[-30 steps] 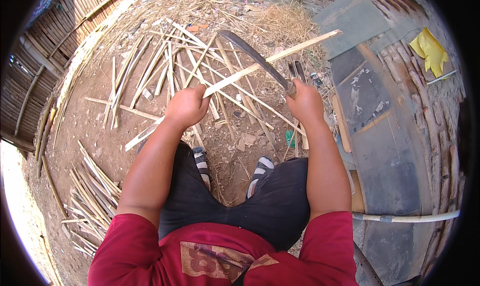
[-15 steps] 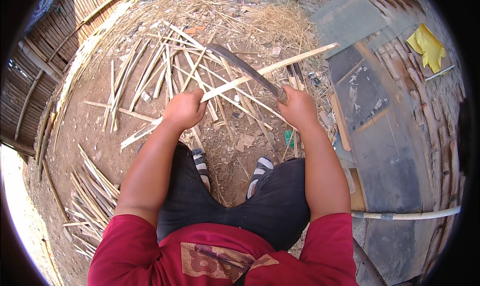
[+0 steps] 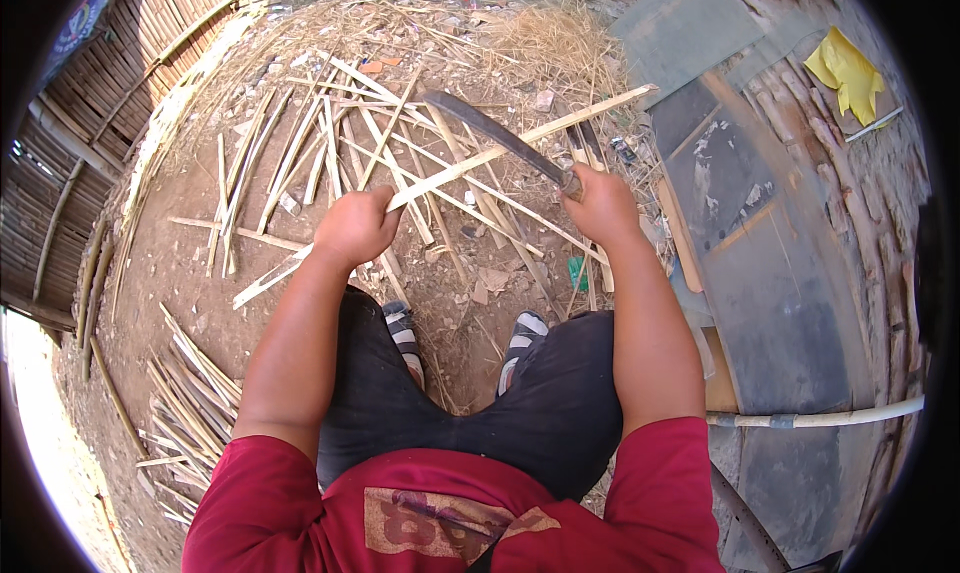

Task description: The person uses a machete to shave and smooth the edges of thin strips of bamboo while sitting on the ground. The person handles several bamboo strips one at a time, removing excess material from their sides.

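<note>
My left hand (image 3: 356,229) is closed around a long pale split-bamboo strip (image 3: 460,169), which slants up to the far right and also sticks out behind the wrist. In my right hand (image 3: 600,207) is the handle of a machete (image 3: 490,129). Its dark curved blade points to the far left and crosses the strip, with the blade over it. Whether the edge bites into the wood I cannot tell. Beneath both hands, several loose bamboo strips (image 3: 290,163) lie criss-crossed on the dirt.
A bundle of strips (image 3: 190,403) lies at the near left. Dry straw (image 3: 550,48) is heaped at the back. On the right are dark sheets (image 3: 780,313), a pale pipe (image 3: 820,419) and a yellow crumpled piece (image 3: 848,77). A bamboo wall (image 3: 130,63) stands at the far left.
My left hand and the strip have shifted slightly left and nearer. The machete blade has moved a little along the strip, and my right hand has moved slightly right. Both grips stay closed.
</note>
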Demonstrator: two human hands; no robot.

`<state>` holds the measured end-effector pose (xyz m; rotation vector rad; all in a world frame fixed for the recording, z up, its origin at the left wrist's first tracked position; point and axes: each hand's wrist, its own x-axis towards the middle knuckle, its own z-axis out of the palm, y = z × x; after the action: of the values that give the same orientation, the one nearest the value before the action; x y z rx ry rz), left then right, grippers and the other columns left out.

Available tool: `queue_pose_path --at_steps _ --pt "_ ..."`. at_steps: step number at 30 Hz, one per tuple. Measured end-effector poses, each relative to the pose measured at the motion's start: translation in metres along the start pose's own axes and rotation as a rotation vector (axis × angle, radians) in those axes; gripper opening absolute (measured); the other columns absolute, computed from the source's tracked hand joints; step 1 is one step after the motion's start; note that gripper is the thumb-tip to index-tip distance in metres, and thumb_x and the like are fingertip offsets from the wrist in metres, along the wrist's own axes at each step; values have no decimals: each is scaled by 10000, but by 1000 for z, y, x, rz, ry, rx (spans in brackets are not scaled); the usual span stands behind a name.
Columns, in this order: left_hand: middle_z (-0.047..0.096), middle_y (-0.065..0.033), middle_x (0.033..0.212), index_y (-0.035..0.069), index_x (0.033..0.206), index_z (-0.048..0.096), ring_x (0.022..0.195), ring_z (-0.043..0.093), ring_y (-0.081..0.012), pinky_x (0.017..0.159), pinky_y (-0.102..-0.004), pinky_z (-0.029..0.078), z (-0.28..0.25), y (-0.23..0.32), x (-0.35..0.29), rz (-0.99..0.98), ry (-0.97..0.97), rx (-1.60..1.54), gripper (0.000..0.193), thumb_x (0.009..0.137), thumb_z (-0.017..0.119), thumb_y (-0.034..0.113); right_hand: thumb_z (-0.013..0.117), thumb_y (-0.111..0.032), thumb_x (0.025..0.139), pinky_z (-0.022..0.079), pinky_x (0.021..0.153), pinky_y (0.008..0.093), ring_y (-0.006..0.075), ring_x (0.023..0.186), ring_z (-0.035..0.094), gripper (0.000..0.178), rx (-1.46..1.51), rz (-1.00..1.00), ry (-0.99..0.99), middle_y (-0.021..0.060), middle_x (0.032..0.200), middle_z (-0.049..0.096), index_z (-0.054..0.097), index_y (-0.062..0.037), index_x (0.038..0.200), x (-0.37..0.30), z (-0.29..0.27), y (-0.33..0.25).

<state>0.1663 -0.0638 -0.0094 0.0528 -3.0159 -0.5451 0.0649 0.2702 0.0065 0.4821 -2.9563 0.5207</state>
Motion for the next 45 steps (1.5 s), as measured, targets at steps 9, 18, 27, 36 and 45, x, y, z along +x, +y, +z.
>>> queue_pose_path --at_steps 9,18,27,36,45 --pt "635 -214 768 -10 944 654 723 621 -325 739 -451 494 5 -14 -1 40 -189 -294 372 1039 578 342 759 -285 853 560 820 481 427 916 702 386 208 59 144 219 968 737 700 -65 1165 15 14 36" --pt "633 -239 761 -18 944 652 742 628 -396 741 -469 494 5 -3 -4 114 -157 -297 383 1035 576 346 777 -307 836 543 747 470 420 823 690 362 -60 -324 -114 222 856 714 713 -90 1118 -9 13 -34" --pt "664 -274 823 -29 931 654 814 652 -444 774 -496 502 11 -5 5 34 -218 -343 399 1031 572 349 755 -212 771 556 764 501 420 848 692 359 -63 -264 -27 200 884 720 717 -114 1114 -8 21 -38" --pt "686 -281 877 -15 1038 687 865 658 -455 823 -485 508 10 -18 2 41 -184 -338 381 1023 570 347 728 -192 784 565 759 501 368 873 715 225 -120 -247 -34 147 863 728 701 -132 999 0 25 -45" --pt "672 -240 832 -14 1044 686 766 613 -393 786 -459 502 4 -29 -4 -10 -179 -426 378 1034 556 341 747 -269 827 561 733 489 384 837 718 267 13 -103 125 174 840 728 700 -100 1028 11 13 -24"
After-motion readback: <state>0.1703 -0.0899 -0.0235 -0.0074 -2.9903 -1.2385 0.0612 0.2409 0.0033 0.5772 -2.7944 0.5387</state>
